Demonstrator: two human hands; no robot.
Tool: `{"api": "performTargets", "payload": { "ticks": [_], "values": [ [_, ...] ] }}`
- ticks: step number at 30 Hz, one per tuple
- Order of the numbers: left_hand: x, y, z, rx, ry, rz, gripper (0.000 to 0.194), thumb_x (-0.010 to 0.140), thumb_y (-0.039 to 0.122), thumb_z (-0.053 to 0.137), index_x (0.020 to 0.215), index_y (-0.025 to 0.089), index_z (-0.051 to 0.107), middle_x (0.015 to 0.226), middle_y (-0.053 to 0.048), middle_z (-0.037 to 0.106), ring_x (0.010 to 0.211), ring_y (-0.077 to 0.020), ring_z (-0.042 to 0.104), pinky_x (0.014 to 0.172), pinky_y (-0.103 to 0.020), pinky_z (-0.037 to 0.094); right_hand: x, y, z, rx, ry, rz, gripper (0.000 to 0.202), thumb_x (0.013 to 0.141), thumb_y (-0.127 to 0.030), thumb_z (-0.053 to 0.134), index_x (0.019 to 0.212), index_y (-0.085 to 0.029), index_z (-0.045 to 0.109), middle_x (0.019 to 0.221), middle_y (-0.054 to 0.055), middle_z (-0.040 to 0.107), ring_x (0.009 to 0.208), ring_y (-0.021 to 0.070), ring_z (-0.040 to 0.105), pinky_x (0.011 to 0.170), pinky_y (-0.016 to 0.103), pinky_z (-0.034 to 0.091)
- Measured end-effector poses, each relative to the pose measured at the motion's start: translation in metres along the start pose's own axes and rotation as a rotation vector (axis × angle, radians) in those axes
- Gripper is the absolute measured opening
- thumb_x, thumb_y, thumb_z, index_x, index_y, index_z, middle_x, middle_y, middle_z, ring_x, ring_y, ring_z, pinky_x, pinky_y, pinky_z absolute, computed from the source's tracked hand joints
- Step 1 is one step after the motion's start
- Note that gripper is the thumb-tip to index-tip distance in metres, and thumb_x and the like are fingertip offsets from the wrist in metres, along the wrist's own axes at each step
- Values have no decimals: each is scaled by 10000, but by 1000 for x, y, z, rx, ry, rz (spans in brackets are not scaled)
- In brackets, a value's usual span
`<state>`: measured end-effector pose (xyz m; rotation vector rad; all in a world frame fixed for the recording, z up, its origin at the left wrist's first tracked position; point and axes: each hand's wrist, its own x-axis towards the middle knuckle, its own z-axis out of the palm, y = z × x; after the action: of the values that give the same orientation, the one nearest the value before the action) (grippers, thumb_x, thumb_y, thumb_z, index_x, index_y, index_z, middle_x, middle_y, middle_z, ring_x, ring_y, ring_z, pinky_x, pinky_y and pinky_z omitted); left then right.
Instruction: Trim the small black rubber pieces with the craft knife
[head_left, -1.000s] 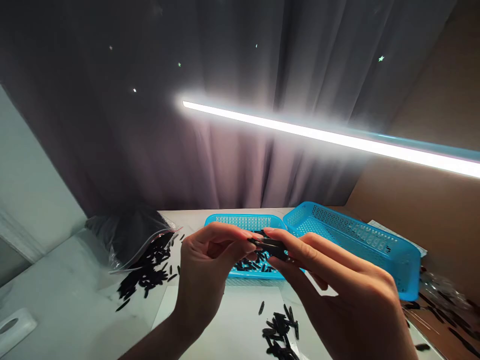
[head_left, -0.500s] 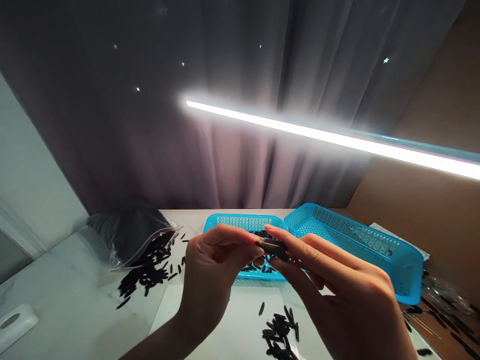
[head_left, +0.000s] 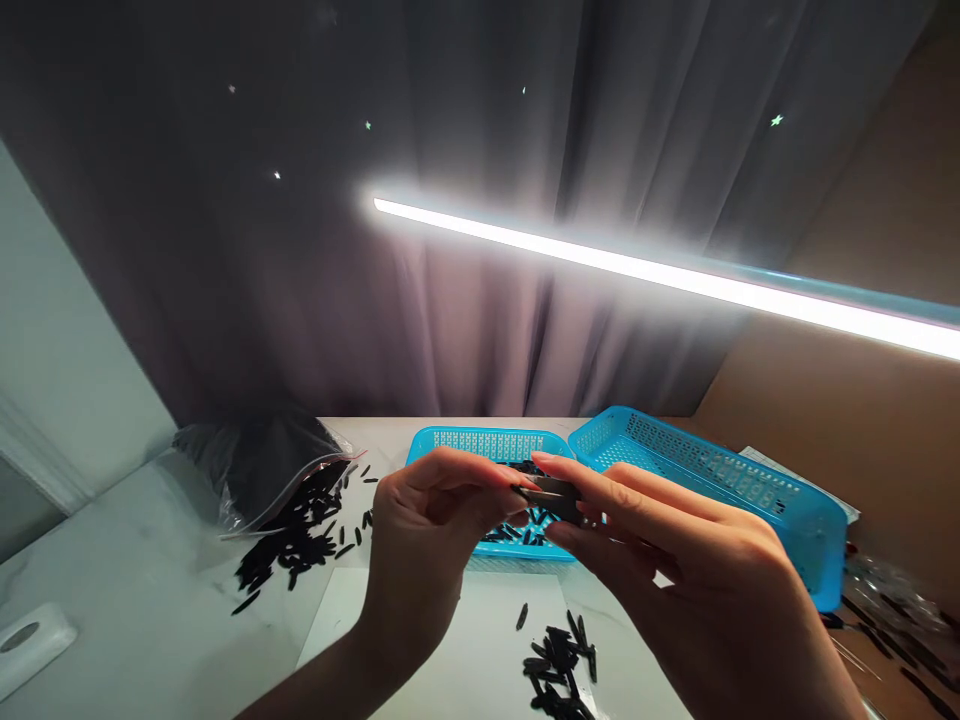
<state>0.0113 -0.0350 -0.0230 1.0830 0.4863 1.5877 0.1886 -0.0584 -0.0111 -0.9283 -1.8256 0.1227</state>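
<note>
My left hand [head_left: 431, 530] pinches a small black piece [head_left: 519, 490] between thumb and fingertips, mostly hidden by the fingers. In my right hand [head_left: 697, 560], thumb and fingers close on a small dark-grey metal tool [head_left: 561, 499] that looks like a nail clipper. Its narrow jaws point left and meet the black piece at my left fingertips. Behind both hands is a blue perforated basket [head_left: 480, 438] with many slim black pieces in it. Below the hands, a heap of slim black pieces [head_left: 559, 665] lies on a white sheet [head_left: 442, 640].
A second blue basket [head_left: 810, 560] leans at the right. On the left, an opened clear plastic bag [head_left: 262, 470] spills black pieces [head_left: 292, 545] onto the marble-look table. A white object [head_left: 34, 645] sits at the left edge. A bright tube light [head_left: 660, 270] crosses before the curtain.
The metal tool has tilted slightly, and its jaws show more apart beside my left fingertips. My right hand has moved a little right and down; my left hand stays nearly still.
</note>
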Motion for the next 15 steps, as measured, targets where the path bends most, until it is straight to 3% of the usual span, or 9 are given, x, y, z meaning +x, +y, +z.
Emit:
{"api": "performTargets", "payload": {
  "ticks": [10,15],
  "values": [
    [2,7,0,35,-1,54,164,798,144,905,729,277,838,761,29,837,706,-113,803,657,-118,647,3,-4,-4,-8,-61,-10,293,987,-321,732,1275,-323,786,745,-19,696,549,109,613,487,195,531],
    [1,8,-2,38,-44,46,190,809,109,885,750,286,843,776,35,841,677,-91,786,656,-109,642,0,-3,-9,-84,17,-34,312,954,-288,773,1263,-330,781,760,-23,694,541,107,603,487,195,536]
  ]
}}
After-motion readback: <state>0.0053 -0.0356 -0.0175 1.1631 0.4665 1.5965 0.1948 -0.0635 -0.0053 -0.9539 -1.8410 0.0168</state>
